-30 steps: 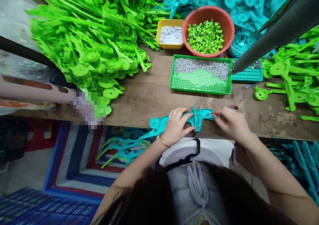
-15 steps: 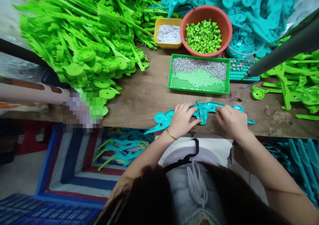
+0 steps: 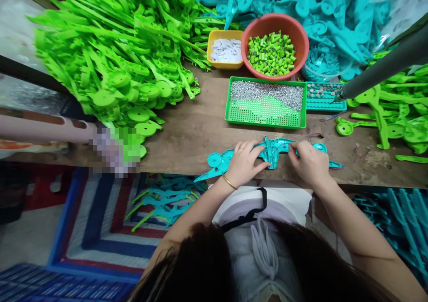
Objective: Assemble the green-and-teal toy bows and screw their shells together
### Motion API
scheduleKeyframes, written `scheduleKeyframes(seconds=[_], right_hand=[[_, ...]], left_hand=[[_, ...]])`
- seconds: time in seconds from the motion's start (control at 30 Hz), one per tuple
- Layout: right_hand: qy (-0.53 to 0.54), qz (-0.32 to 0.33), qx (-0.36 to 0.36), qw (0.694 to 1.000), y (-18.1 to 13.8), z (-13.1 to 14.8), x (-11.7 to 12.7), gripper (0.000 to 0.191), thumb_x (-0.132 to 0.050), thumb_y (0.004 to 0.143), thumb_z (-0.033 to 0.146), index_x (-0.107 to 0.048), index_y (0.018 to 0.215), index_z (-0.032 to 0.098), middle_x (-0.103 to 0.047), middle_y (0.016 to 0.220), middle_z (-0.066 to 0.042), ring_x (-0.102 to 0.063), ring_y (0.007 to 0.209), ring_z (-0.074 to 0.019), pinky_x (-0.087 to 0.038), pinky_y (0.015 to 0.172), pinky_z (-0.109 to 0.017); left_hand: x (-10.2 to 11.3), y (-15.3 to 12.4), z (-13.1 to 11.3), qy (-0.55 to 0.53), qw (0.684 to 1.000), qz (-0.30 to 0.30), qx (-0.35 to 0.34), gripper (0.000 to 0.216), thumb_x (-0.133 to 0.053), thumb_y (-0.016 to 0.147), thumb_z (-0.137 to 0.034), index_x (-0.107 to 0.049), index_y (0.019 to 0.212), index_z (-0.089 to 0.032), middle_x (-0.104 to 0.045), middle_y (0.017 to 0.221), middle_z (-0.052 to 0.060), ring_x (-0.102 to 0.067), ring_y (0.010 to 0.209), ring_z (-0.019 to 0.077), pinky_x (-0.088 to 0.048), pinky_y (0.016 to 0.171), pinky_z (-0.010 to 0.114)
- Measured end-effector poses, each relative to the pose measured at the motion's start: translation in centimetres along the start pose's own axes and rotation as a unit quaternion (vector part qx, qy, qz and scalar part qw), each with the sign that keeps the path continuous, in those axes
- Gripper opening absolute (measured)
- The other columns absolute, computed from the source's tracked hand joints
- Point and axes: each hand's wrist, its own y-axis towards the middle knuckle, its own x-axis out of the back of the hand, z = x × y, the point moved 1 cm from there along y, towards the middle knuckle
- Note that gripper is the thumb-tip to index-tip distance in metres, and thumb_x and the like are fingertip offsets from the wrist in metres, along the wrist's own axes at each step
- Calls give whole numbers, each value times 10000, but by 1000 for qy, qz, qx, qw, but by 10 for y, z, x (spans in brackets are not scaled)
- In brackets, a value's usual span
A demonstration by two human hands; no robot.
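A long turquoise plastic shell lies on the bench near its front edge, its ribbed inner side up. My left hand presses on it left of the middle, thumb and fingers closed on the part. Over the right half of the shell my right hand is closed in a pinch; what sits between its fingertips is too small to make out. Thin dark and red wires show just behind my right hand. The shell's pointed ends stick out past both hands.
A green basket of small metal screws stands behind the shell. Beyond are a red bowl of green pieces, a yellow tub and a turquoise tray. Green parts heap at left. A dark pole slants in from the right.
The view has shifted slightly, so the things on the bench sit a little lower. Both hands stay on the turquoise shell; my right hand has moved only slightly.
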Motion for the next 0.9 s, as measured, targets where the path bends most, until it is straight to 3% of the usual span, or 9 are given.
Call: scheduleKeyframes(seconds=[0.13,0.33,0.57,0.73,0.9], right_hand=[[21,20,-10,1000,2,2,2,281,-411,959,280,-664,889,178,-717,821,-73,-622,722,-172,-282,596,-285],[33,148,-56,987,10,4,1,237,-461,938,329,-654,942,194,-741,893,-84,-644,705,-206,-238,567,-307],[10,199,-72,977,19,9,9,238,-428,944,313,-628,915,187,-740,878,-105,-646,684,-216,-203,564,-318],[160,220,-41,961,22,6,11,203,-461,918,304,-616,847,195,-705,776,-53,-587,649,-170,-253,576,-286],[347,242,-69,903,28,-8,7,278,-489,897,399,-592,753,184,-610,643,7,-478,560,-120,-300,560,-249]], left_hand=[[0,-1,0,0,1000,3,-3,457,-667,849,-511,-645,1164,-181,-623,1247,129,-560,1158,290,-405,1029,453],[0,-1,0,0,1000,-5,-8,459,-662,852,-510,-646,1149,-161,-627,1227,142,-567,1148,294,-416,1021,457],[-1,-1,0,0,1000,1,0,381,-673,851,-484,-657,1068,-171,-626,1230,147,-573,1147,295,-428,1011,474],[-1,-1,0,1,1000,2,2,357,-690,841,-474,-654,1038,-178,-624,1244,142,-566,1179,297,-428,1020,465],[-1,-2,2,1,1000,0,-9,369,-676,856,-468,-645,1064,-165,-612,1276,153,-563,1197,293,-420,1030,467]])
